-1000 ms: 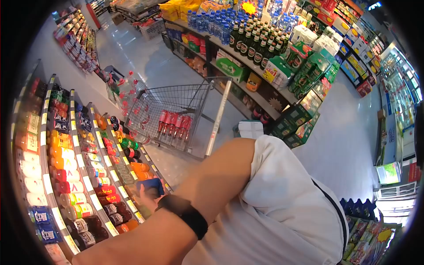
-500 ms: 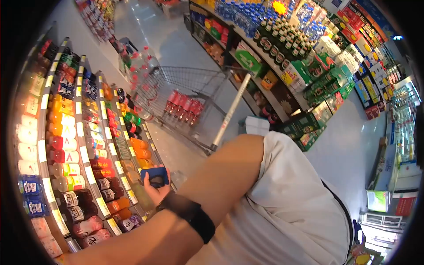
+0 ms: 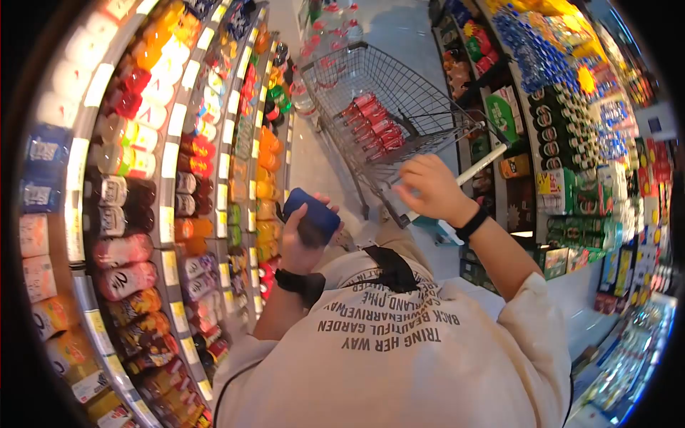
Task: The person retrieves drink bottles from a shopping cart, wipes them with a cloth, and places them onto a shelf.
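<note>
My left hand (image 3: 303,239) is wrapped round a dark blue, rounded object (image 3: 314,216), beside the drinks shelves. A black band circles that wrist. My right hand (image 3: 432,187) is raised near the cart's pale handle (image 3: 481,164), its fingers curled and nothing visible in them. Whether it touches the handle is unclear. Beyond the hands stands a wire shopping cart (image 3: 428,100), with several red-labelled bottles (image 3: 372,126) lying together inside.
Tilted shelves (image 3: 165,178) of bottled drinks line the left side. At the right, a display holds dark bottles (image 3: 546,125), green packs (image 3: 585,234) and blue-capped bottles (image 3: 524,46). Large clear bottles with red caps (image 3: 332,32) stand beyond the cart.
The view has swung, bringing the shirt front into sight and shifting the cart rightward in the picture. My right hand now shows raised near the cart handle. My left hand still holds the blue object.
</note>
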Motion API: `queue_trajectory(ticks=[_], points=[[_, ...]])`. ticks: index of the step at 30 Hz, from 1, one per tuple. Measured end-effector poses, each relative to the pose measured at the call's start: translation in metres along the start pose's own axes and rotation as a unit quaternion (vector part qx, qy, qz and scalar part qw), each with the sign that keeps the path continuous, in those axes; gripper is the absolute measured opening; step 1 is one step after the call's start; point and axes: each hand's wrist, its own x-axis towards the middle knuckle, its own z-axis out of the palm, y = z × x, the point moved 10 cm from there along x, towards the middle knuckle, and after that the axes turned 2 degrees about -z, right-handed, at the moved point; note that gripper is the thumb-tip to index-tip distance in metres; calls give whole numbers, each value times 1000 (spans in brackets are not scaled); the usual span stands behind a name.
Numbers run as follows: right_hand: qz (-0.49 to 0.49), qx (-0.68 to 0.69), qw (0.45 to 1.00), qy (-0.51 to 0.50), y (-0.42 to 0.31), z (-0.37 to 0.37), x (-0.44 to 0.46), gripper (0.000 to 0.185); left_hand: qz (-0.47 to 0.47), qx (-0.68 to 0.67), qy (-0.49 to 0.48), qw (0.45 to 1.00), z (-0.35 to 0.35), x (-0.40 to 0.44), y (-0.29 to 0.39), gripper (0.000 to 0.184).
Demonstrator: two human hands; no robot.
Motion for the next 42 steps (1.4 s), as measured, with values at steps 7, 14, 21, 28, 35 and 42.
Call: queue_trajectory(ticks=[7,14,21,28,35,42], points=[[111,7,984,-141,117,16,-83,14,-128,-9,36,991,4,62,-82,43],[38,12,982,-185,224,24,-23,18,-146,-42,109,982,28,129,-162,39],[67,69,928,-360,377,158,10,29,98,97,269,953,27,120,-158,29],[33,103,854,-509,443,414,-21,28,212,50,439,872,3,56,-172,58],[81,1,781,-620,432,573,-99,30,204,248,418,850,36,82,-173,62],[131,-3,806,-577,441,600,-128,36,218,224,511,800,11,77,-190,69]])
